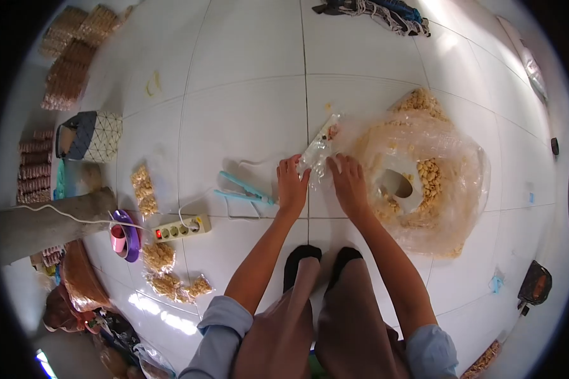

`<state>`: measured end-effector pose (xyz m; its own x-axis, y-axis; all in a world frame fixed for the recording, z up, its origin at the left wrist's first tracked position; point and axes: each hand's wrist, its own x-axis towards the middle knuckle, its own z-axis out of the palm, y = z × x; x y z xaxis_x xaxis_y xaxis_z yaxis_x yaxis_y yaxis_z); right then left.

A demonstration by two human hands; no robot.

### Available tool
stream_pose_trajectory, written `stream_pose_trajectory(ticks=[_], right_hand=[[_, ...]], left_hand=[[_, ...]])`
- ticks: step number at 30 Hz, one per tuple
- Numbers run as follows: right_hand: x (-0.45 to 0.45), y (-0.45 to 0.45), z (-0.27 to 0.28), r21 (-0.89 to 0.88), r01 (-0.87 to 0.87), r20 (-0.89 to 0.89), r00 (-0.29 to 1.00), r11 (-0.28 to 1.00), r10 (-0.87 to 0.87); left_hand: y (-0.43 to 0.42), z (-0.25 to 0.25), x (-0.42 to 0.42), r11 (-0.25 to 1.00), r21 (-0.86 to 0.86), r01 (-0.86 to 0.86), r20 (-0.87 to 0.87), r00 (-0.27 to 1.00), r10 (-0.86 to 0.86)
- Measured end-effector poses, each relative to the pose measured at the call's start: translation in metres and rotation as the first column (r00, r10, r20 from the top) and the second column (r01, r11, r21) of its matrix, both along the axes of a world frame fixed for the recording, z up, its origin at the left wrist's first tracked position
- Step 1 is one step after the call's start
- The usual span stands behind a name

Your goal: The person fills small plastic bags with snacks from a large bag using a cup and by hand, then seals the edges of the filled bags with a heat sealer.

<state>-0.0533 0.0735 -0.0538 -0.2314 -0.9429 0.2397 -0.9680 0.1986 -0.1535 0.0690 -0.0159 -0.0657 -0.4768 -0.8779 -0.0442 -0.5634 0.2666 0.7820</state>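
A flat, clear plastic bag (320,150) with a printed patch lies on the tiled floor in front of me. My left hand (291,188) holds its near left edge between thumb and fingers. At the bag's right side is my right hand (349,183), fingers apart and pointing forward, close to the plastic. To the right stands a large, open clear bag (468,170) of pale yellow snack pieces (430,183), with a rounded scoop-like thing (395,184) inside. Left of my left hand lies a light-blue handheld sealer or straightener (246,189) with two long arms.
A power strip (182,228) with a white cord lies at left. Near it are filled snack packs (144,189), a purple dish (131,237) and a pink cup (117,239). A patterned bag (101,136) and stacked packs (66,79) line the far left.
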Motion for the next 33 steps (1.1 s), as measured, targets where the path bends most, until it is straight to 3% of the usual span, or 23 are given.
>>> stream_pose_trajectory(ticks=[2, 4, 6, 7, 10, 12, 15, 24, 28, 30, 33], right_hand=[[-0.001, -0.001, -0.008, -0.022, 0.092, 0.077, 0.993, 0.995, -0.09], [0.009, -0.006, 0.012, -0.006, 0.067, 0.106, 0.992, 0.998, -0.066], [0.014, -0.012, 0.017, 0.005, 0.039, 0.135, 0.99, 0.999, -0.04], [0.016, -0.014, 0.012, 0.025, 0.015, 0.114, 0.993, 1.0, -0.018], [0.013, -0.021, 0.001, 0.037, -0.014, 0.122, 0.992, 0.999, 0.01], [0.007, -0.023, -0.007, 0.034, -0.016, 0.14, 0.99, 0.999, 0.011], [0.005, -0.024, -0.015, -0.049, -0.031, 0.271, 0.962, 0.998, 0.043], [0.009, -0.022, -0.017, -0.071, -0.053, 0.211, 0.975, 0.996, 0.067], [0.008, -0.021, -0.015, -0.051, -0.029, 0.213, 0.976, 0.998, 0.04], [0.009, -0.021, -0.013, -0.054, -0.03, 0.226, 0.973, 0.998, 0.041], [0.01, -0.022, -0.007, -0.026, -0.026, 0.205, 0.978, 0.999, 0.031]], left_hand=[[0.009, 0.0, 0.005, 0.996, -0.038, -0.084, -0.079, 0.994, 0.081], [0.01, 0.006, 0.014, 0.981, -0.089, -0.17, -0.165, 0.974, 0.154], [0.012, 0.013, 0.028, 0.959, -0.284, 0.001, 0.187, 0.981, 0.055], [0.011, 0.009, 0.029, 0.958, -0.288, -0.007, 0.19, 0.98, 0.064], [0.012, -0.012, 0.018, 0.977, -0.209, 0.037, 0.132, 0.991, -0.009], [0.01, -0.023, 0.001, 0.954, 0.183, -0.239, -0.146, 0.953, 0.267], [0.013, -0.01, -0.02, 0.889, 0.318, -0.329, -0.105, 0.92, 0.378], [0.012, -0.027, -0.031, 0.762, 0.419, -0.493, -0.089, 0.813, 0.575], [0.021, -0.03, -0.028, 0.779, 0.381, -0.499, -0.162, 0.793, 0.587], [0.027, -0.024, -0.027, 0.843, 0.08, -0.532, -0.169, 0.826, 0.538], [0.027, -0.009, -0.017, 0.871, 0.111, -0.478, -0.119, 0.864, 0.489]])
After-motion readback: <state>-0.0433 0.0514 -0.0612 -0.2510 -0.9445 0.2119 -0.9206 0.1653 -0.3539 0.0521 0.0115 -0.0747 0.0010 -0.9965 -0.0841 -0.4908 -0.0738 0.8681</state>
